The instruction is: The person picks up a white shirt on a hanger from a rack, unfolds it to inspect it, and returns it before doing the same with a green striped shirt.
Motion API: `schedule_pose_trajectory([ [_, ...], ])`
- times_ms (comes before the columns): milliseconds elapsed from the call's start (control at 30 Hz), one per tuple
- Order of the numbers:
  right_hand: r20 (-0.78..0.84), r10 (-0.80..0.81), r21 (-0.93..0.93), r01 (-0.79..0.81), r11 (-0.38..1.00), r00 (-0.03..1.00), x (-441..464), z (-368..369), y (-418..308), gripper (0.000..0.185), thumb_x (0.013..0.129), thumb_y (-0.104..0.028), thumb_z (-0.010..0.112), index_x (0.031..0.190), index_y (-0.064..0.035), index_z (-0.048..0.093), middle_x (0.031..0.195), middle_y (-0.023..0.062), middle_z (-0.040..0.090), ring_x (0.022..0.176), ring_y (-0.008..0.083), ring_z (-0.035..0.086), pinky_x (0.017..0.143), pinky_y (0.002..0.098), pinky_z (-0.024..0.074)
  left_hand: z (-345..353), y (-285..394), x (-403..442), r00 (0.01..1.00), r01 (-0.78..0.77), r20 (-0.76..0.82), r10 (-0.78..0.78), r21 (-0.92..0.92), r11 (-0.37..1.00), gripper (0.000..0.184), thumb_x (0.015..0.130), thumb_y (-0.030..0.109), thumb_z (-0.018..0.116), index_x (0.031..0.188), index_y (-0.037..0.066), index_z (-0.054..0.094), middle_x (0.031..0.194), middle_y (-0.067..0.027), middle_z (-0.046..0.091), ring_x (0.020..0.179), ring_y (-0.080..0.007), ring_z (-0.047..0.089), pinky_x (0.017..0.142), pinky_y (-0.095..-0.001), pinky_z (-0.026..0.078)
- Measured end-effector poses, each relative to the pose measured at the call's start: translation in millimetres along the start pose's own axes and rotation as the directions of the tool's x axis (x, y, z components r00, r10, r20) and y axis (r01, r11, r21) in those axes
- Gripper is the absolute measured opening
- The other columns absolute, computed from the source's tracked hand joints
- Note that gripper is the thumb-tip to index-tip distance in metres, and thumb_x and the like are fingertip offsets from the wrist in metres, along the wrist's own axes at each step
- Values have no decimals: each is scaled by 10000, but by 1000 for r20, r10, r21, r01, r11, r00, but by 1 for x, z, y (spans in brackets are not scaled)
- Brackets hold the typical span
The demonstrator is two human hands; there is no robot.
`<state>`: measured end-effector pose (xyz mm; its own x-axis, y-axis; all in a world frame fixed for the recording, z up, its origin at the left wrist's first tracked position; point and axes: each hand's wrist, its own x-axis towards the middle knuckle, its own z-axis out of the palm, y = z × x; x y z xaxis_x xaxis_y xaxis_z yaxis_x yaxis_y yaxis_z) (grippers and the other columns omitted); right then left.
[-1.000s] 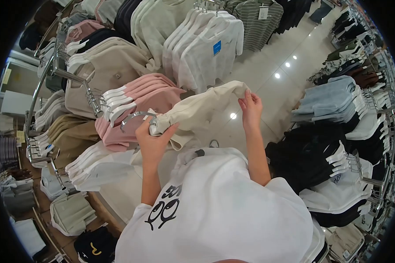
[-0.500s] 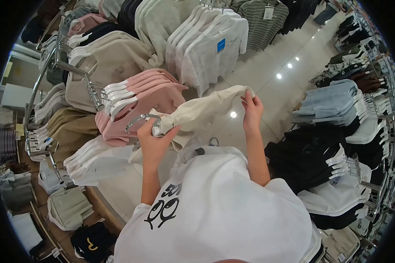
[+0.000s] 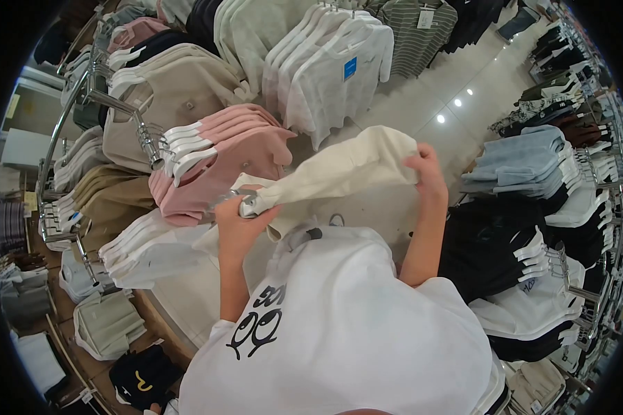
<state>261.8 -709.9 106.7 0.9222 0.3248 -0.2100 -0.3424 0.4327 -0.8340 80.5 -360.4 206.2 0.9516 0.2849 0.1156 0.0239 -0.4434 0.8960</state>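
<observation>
A cream garment (image 3: 353,162) is stretched out in the air between my two hands. My left hand (image 3: 239,225) is closed round its gathered end, where a shiny metal clip or hanger part (image 3: 248,205) shows. The hanger's hook, left of that hand, is blurred. My right hand (image 3: 428,169) pinches the other end of the cloth with thumb and fingers. What kind of garment it is cannot be told. Just behind my left hand hang several pink tops (image 3: 221,155) on white hangers.
A chrome rack (image 3: 121,104) with beige, pink, brown and white clothes stands at left. White tops (image 3: 339,76) hang ahead. On the right are black clothes (image 3: 484,238) and light blue ones (image 3: 519,162). Shiny floor (image 3: 429,104) runs between them. Folded clothes (image 3: 107,325) lie lower left.
My right hand has moved right and a little down, drawing its end of the garment out. The cloth is spread wider. My left hand has stayed nearly in place.
</observation>
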Motion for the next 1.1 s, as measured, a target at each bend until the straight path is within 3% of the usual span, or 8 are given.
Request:
schedule_pose_trajectory([
  [67,85,-63,-731,105,674,994,6,6,-5,148,751,-55,623,867,28,667,806,107,687,800,218,669,658,368,503,5,-8,-2,999,-1,36,1,-4,1000,270,716,3,835,943,-25,692,793,-20,674,690,-86,599,620,-252,487],
  [167,268,122,-928,222,299,956,-5,80,-49,163,701,-24,619,853,34,626,724,163,639,729,274,634,639,419,460,13,-8,-2,995,-79,73,75,52,996,285,701,24,843,944,-12,699,764,-24,672,669,-88,597,607,-256,482],
  [400,395,124,-910,370,187,910,0,100,-31,315,680,22,583,986,11,661,859,218,677,830,423,627,718,438,517,24,2,-2,951,-310,102,293,276,910,350,614,95,836,942,83,717,740,-69,672,632,-236,601,598,-332,477],
  [667,323,273,-812,413,-412,906,-12,138,-28,298,698,-33,671,987,-72,735,896,152,701,853,358,672,725,465,540,31,-8,-3,968,-250,80,239,197,948,382,599,99,843,960,94,717,770,-64,686,638,-242,592,606,-342,470],
  [800,360,364,-815,479,-326,859,8,124,-22,292,695,-54,667,975,-64,749,881,152,699,856,359,677,747,451,546,31,-8,-6,961,-269,125,245,235,934,389,597,110,852,963,99,721,774,-62,692,646,-242,595,619,-346,471],
  [867,503,357,-857,508,90,787,32,92,-10,300,689,-50,648,969,-45,755,892,159,699,901,353,677,809,432,545,33,-9,-6,960,-278,109,260,214,937,384,598,109,851,960,99,723,770,-62,692,641,-242,594,615,-348,470],
  [967,303,604,-939,341,54,737,70,68,-5,392,694,-32,609,1066,-38,733,911,166,697,965,349,668,881,418,530,33,-15,-7,960,-279,87,267,184,942,378,598,108,851,954,98,725,768,-63,693,636,-242,593,607,-348,466],
  [1100,246,481,-938,332,-101,842,42,75,-15,450,727,-41,643,1174,-51,693,933,165,695,956,343,667,850,430,528,35,-19,-7,969,-246,63,238,182,952,377,592,102,852,948,95,727,769,-65,694,629,-242,592,600,-345,464],
])
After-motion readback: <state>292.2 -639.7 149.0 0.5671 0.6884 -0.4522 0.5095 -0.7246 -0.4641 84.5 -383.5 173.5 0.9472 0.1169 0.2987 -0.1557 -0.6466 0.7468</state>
